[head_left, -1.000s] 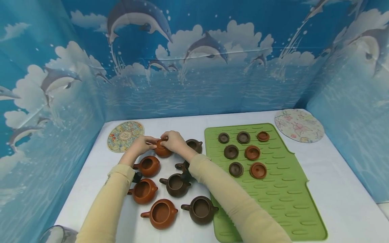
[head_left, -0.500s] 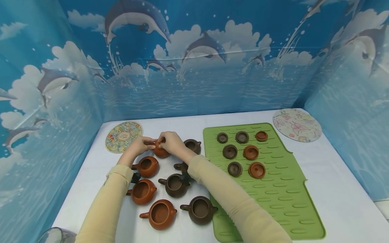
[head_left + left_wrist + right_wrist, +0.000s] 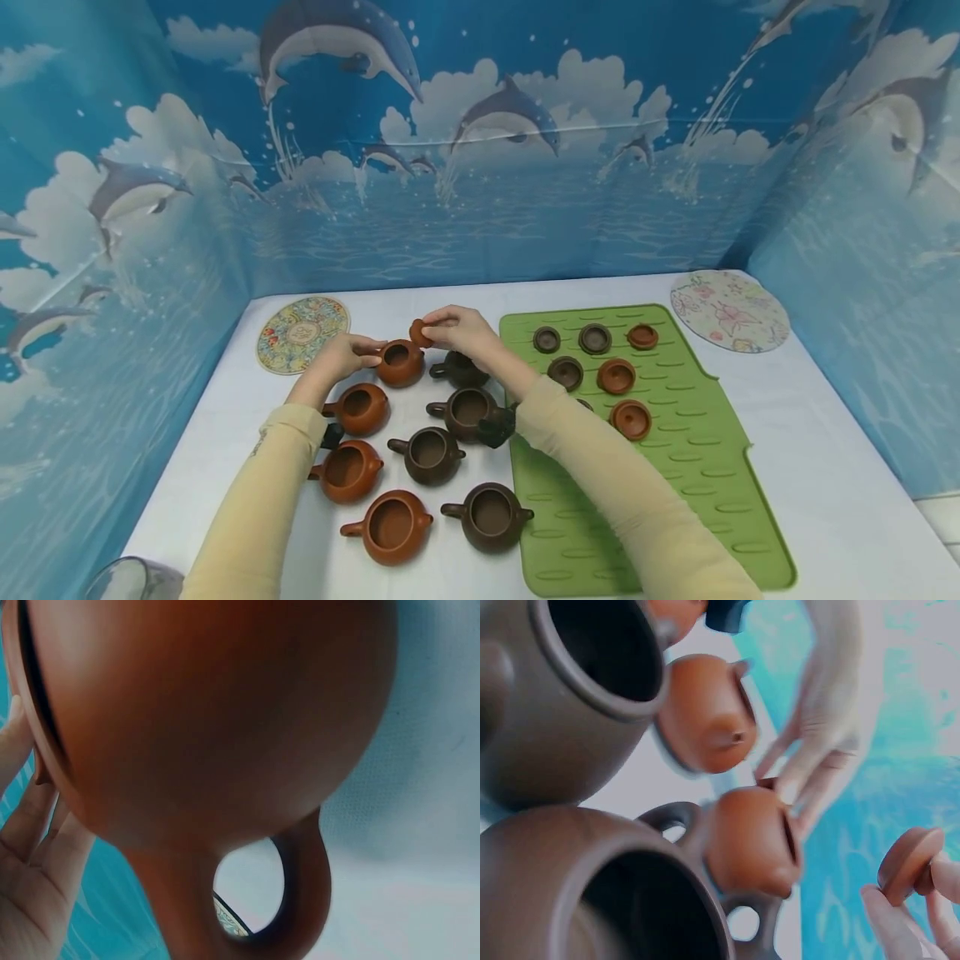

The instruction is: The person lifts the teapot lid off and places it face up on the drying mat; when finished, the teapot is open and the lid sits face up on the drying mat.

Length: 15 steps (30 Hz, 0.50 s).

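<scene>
At the far end of the teapots, my left hand (image 3: 339, 367) pinches the handle of a lidless reddish-brown teapot (image 3: 400, 364). Just right of its opening, my right hand (image 3: 467, 335) holds a small reddish-brown teapot lid (image 3: 422, 333) by its knob, tilted on edge in the air. In the right wrist view the lid (image 3: 909, 864) is between thumb and fingers, apart from the pot (image 3: 750, 840). Another reddish-brown teapot (image 3: 210, 720) fills the left wrist view, with the left hand's fingers (image 3: 37, 847) partly hidden behind it.
Several open teapots, reddish (image 3: 392, 527) and dark brown (image 3: 491, 517), stand in two columns nearer me. Upturned lids (image 3: 617, 377) lie on a green mat (image 3: 690, 483) at right. Two round patterned mats (image 3: 303, 333) lie at the back; a glass (image 3: 135, 579) stands front left.
My right hand has lifted the lid off the far reddish teapot and moved it right, uncovering the opening. My left hand stays at the handle.
</scene>
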Available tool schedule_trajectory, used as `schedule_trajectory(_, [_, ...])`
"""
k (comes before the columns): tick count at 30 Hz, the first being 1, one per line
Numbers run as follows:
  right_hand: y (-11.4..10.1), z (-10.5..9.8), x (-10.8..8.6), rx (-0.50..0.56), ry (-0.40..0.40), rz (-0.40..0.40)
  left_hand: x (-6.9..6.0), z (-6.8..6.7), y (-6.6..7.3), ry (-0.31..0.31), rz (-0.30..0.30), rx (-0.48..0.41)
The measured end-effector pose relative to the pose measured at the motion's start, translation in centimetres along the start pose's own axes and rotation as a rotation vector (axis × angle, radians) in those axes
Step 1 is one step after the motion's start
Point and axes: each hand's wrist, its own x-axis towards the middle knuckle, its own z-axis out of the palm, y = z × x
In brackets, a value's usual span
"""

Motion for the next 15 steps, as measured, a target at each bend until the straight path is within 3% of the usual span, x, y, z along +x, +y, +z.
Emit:
schedule_trajectory(4, [-0.2,-3.4,-2.1,0.193,-0.045,0.053,0.1,0.0,-0.1,-0.012,-0.018,-0.017])
schedule_trajectory(8, [0.1,-7.3,-4.7,0.244,-0.063,0.066,0.0,-0.2,-0.1,-0.018,-0.039,-0.043])
schedule_trajectory(15, [2.0,-14.3,-9.6,0.319,-0.008,0.035,0.0,-0.1,0.1,-0.024,-0.026,-0.048])
